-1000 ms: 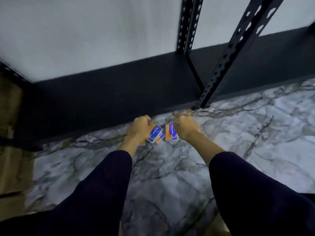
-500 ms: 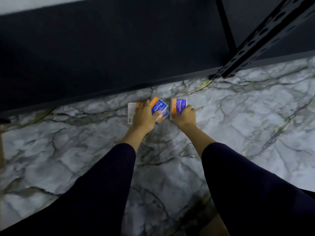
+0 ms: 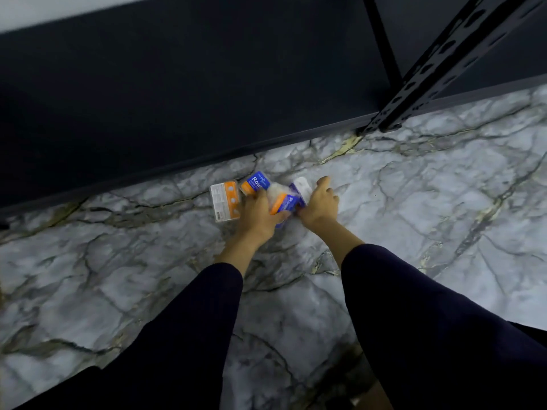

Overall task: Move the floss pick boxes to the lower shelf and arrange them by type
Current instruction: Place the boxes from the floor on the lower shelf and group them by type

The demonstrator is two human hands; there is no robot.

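1. Surface: marble-patterned shelf board (image 3: 414,220), grey-white with dark veins. This appears to be the lower shelf, seen from above.
2. Nearest: your two dark sleeves reach forward and converge at mid-board.
3. Your left hand (image 3: 260,214) lies over a cluster of floss pick boxes; fingers look curled onto the middle box (image 3: 282,204), thumb at its near edge. Probably holding it steady while sorting; motion blur leaves the grip uncertain.
4. Your right hand (image 3: 321,202) sits just right of the cluster, fingers fairly relaxed and spread. A white-backed box (image 3: 302,186) touches its inner side; whether it pinches that box, you cannot tell.
5. Further left: a blue "Round" box (image 3: 257,182) partly under your left fingers, and a box lying back-up (image 3: 225,202) just beside it, free.
6. Boxes overlap, so arranging by type looks unfinished.
7. Far: dark panel (image 3: 177,99), perforated black upright (image 3: 429,75), pale wall.
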